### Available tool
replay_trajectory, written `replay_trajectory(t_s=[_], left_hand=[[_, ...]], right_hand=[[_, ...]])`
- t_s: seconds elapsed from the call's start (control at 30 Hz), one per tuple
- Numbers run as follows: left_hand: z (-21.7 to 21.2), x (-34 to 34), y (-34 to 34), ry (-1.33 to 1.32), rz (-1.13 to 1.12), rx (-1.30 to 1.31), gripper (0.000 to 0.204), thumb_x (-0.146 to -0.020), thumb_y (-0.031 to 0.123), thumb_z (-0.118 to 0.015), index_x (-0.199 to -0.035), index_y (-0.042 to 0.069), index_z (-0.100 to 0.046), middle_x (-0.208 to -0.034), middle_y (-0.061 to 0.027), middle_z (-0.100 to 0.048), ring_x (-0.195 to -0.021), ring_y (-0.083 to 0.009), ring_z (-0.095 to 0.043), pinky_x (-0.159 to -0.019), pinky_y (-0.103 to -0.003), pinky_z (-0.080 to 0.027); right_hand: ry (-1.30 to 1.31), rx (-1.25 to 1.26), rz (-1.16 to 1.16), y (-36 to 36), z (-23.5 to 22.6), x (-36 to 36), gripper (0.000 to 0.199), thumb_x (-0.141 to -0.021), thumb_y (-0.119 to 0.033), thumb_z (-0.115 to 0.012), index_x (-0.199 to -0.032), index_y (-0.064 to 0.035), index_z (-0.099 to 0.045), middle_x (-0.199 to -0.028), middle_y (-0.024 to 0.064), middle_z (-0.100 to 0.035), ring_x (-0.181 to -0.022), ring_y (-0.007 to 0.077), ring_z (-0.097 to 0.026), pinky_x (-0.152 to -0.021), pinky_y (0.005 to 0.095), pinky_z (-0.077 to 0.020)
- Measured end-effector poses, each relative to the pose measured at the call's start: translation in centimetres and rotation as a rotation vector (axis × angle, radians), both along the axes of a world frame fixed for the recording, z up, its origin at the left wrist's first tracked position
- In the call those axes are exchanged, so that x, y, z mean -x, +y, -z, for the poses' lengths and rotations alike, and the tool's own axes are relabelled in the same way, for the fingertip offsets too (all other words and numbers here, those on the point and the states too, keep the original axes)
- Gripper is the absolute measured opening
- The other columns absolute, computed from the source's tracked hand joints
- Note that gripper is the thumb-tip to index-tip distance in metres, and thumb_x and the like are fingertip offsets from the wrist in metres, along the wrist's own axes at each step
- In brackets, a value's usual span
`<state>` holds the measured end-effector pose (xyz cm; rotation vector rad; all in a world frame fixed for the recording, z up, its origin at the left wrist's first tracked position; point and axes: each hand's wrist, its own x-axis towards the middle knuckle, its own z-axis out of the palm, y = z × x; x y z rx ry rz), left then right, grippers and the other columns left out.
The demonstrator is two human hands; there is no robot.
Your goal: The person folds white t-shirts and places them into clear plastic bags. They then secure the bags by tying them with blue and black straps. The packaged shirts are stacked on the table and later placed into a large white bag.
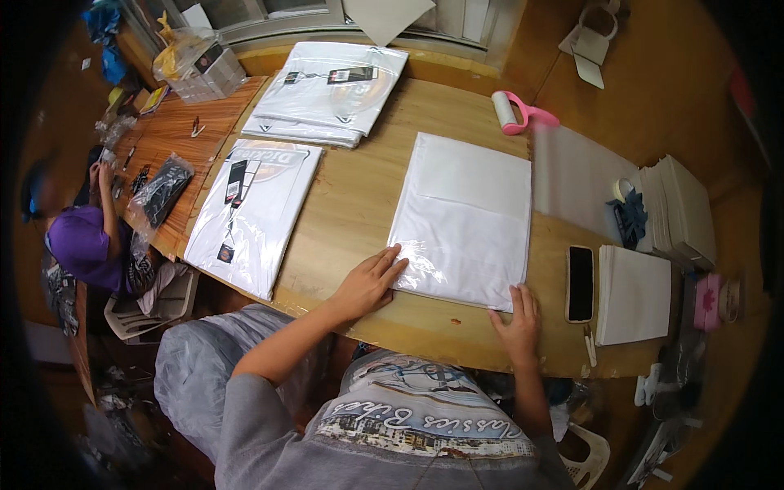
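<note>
A white folded garment in a clear plastic bag point(465, 229) lies flat on the table in front of me, a paler rectangle showing in its upper half. The fingers of my left hand point(369, 283) rest on its lower left edge, stretched out. At its lower right corner is my right hand point(519, 327), thumb and fingers apart and touching the plastic. Neither hand grips anything visibly. To the left lies another bagged white garment point(278, 192) with dark tags. Behind that one is a stack of bagged white garments point(314, 106).
On the table's right are a phone point(579, 284), white sheets point(633, 298), a pink-handled lint roller point(523, 114), clear plastic bags point(576, 175) and a stack of white boards point(686, 212). A person in purple point(90, 241) sits at the left. A large plastic sack point(192, 359) stands below the table edge.
</note>
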<state>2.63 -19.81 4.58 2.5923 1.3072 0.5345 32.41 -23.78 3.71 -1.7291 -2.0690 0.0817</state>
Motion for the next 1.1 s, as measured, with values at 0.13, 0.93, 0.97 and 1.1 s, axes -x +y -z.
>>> replay_trajectory(t_s=[0.13, 0.93, 0.97, 1.1], left_hand=[[0.7, 1.4, 2.1, -0.238, 0.048, 0.038, 0.036, -0.065, 0.004, -0.056, -0.1, 0.003, -0.051, -0.107, -0.0118, -0.051, -0.089, -0.0267, -0.052, -0.075, -0.032, -0.043], [0.2, -7.3, 10.2, -0.049, -0.708, -0.196, 0.051, -0.073, 0.047, -0.048, -0.114, 0.017, -0.043, -0.118, -0.0097, -0.038, -0.112, -0.0323, -0.029, -0.084, -0.054, -0.023], [0.3, -8.6, 10.2, -0.023, -0.662, -0.198, 0.054, -0.074, 0.048, -0.045, -0.12, 0.022, -0.038, -0.128, -0.0089, -0.029, -0.119, -0.0346, -0.017, -0.087, -0.061, -0.016], [1.5, -9.3, 9.7, 0.013, -0.596, -0.046, 0.049, -0.077, 0.046, -0.042, -0.123, 0.03, -0.033, -0.134, -0.0066, -0.015, -0.122, -0.0376, -0.002, -0.086, -0.065, -0.006]], right_hand=[[0.018, -0.03, -0.051, 0.3, -0.9, -0.6, 0.048, -0.058, -0.023, -0.067, -0.097, -0.0011, -0.051, -0.103, 0.0145, -0.049, -0.096, 0.0315, -0.045, -0.083, 0.0398, -0.0357], [-0.103, -0.149, 0.394, 14.9, -1.8, 5.6, 0.046, -0.074, -0.038, -0.052, -0.116, -0.0218, -0.041, -0.119, 0.0088, -0.036, -0.114, 0.0272, -0.03, -0.083, 0.05, -0.0305], [-0.065, -0.112, 0.401, 15.1, -2.2, 7.4, 0.048, -0.075, -0.043, -0.047, -0.119, -0.0254, -0.038, -0.128, 0.0072, -0.027, -0.12, 0.0313, -0.019, -0.087, 0.0559, -0.0213], [-0.168, 0.024, 0.401, 15.4, 0.9, 9.0, 0.048, -0.078, -0.046, -0.04, -0.123, -0.0289, -0.032, -0.134, 0.0029, -0.017, -0.123, 0.0318, -0.008, -0.089, 0.0598, -0.0116]])
